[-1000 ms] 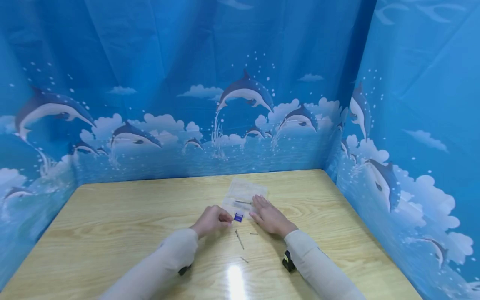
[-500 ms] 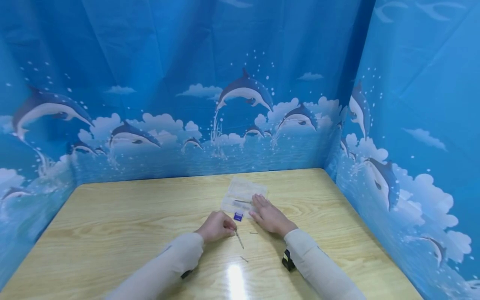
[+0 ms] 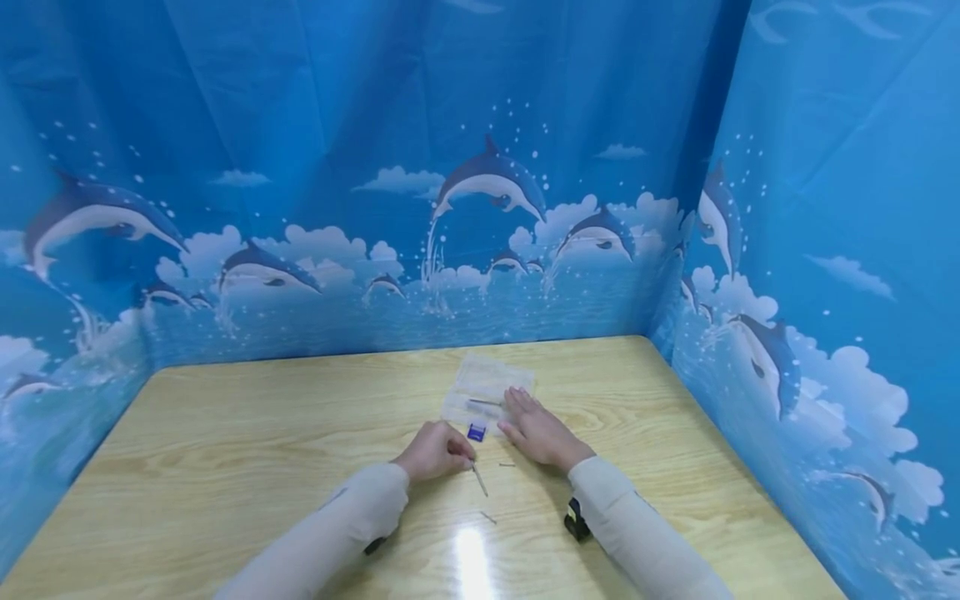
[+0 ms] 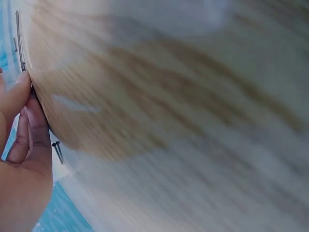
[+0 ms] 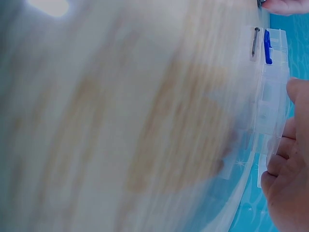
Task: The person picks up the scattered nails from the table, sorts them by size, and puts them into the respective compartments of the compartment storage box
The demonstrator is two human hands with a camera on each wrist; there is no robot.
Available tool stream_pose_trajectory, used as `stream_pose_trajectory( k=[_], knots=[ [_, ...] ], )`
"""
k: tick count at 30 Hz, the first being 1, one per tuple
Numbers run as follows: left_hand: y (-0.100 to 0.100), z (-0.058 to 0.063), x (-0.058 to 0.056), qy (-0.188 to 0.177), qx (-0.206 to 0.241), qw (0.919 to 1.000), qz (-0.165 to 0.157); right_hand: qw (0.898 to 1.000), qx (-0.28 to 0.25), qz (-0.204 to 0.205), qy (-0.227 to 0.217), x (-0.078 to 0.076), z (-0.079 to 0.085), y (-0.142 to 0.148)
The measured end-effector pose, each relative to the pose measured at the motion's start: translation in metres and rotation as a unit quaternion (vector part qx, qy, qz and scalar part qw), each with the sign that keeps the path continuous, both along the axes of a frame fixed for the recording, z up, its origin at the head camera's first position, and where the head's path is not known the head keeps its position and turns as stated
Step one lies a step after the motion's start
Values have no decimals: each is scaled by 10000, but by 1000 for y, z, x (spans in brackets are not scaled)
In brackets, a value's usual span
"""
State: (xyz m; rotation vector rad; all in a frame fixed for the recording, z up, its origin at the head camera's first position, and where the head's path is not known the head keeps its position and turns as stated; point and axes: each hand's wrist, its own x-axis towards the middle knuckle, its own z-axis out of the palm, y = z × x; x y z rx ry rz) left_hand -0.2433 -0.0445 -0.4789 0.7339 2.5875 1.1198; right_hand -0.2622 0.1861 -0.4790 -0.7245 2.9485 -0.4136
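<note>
My left hand (image 3: 438,452) pinches the dark upper end of a long thin metal rod (image 3: 481,482) between thumb and fingertips, close over the table. In the left wrist view the rod (image 4: 20,41) runs on beyond the thumb, and part of it is hidden by the fingers. My right hand (image 3: 538,429) lies with extended fingers on the right side of a clear plastic compartment box (image 3: 483,375). A blue latch (image 3: 476,432) sits at the box's near edge, between both hands. Inside the box lies another thin metal piece (image 3: 486,403).
A small nail (image 3: 507,465) lies on the wooden table (image 3: 262,442) in front of the box. Nearer to me is another short nail-like piece (image 3: 489,517). A blue dolphin-print curtain (image 3: 337,250) borders the table at the back and right.
My left hand has moved from beside the blue latch towards me and slightly right, and has taken hold of the rod's end. My right hand has stayed on the box.
</note>
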Motion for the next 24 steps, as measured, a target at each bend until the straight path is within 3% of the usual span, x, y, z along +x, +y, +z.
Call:
stream_pose_trajectory(
  k=[9,24],
  knots=[
    [0,-6,-4,180,-12,9998,-128,10000,45,24,51,-2,-3,0],
    [-1,-6,-1,263,56,9994,-217,10000,80,-3,37,-1,-3,1]
  ],
)
